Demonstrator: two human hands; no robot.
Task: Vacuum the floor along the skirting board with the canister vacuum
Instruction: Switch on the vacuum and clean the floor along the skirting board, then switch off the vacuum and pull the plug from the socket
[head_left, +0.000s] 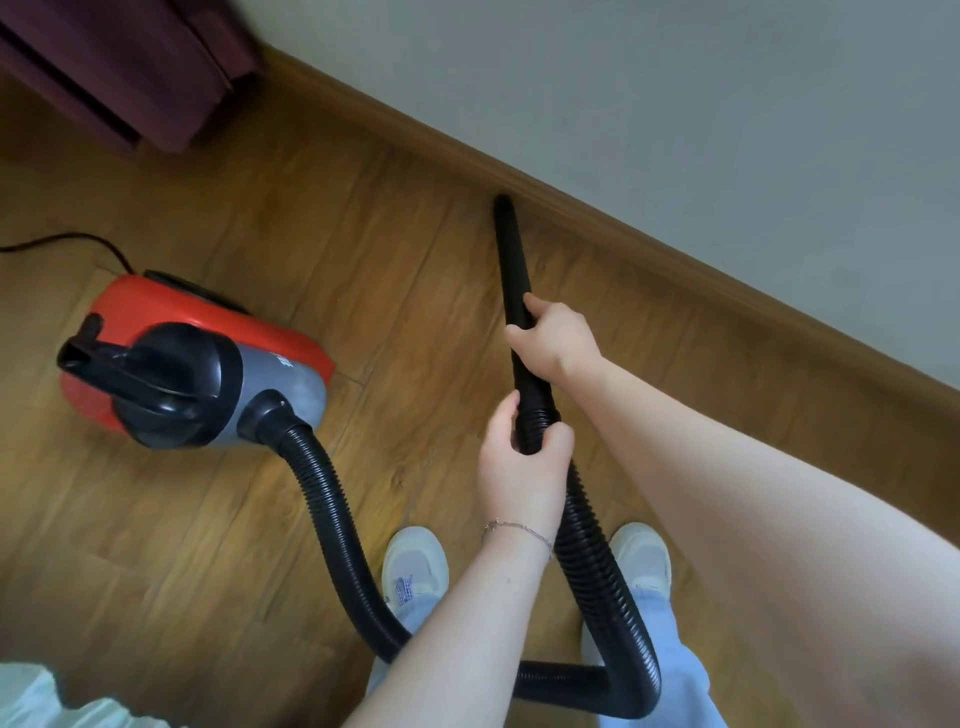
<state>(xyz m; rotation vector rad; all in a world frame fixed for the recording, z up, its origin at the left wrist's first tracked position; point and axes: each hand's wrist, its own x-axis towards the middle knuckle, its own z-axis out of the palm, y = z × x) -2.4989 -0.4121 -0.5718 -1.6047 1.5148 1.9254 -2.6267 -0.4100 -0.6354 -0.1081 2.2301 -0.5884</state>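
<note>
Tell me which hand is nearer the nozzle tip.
Right. The right hand grips the nozzle behind its tip; the left hand holds the hose farther back.

Warm brown wood-plank floor (208, 519) fills the view, boards running towards 1 o'clock, with a soft sheen on them at 8 o'clock. A brown moulded wooden skirting board (623, 241) cuts diagonally from 11 o'clock down to 3 o'clock, at the foot of a plain pale grey wall (701, 78). Up at 11 o'clock stands a dark maroon piece (130, 67), too blurred to tell furniture from fabric.
</note>
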